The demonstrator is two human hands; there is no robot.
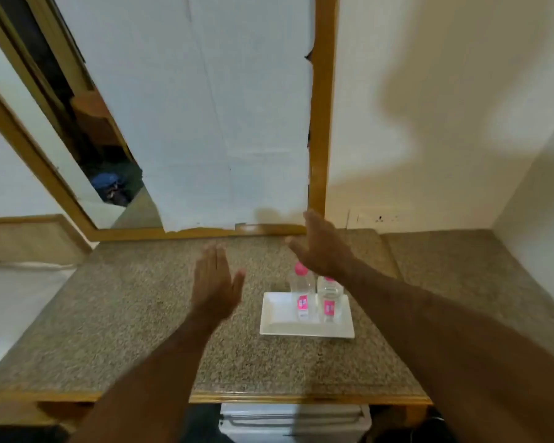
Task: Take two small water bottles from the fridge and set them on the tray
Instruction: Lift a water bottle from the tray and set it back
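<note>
Bottles: two bottles, left one and right one, stood upright side by side on the tray, pink caps and labels.
Tray: white tray sat on the speckled counter, right of center.
Left hand: left hand was spread flat over the counter, holding nothing.
Right hand: right hand was wide open above the bottles, not touching them.
Fridge: white fridge sat under the counter edge.

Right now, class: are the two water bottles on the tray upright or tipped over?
Upright. Both bottles stand side by side on the white tray, pink caps on top, labels facing the camera. Neither hand touches them.
</note>
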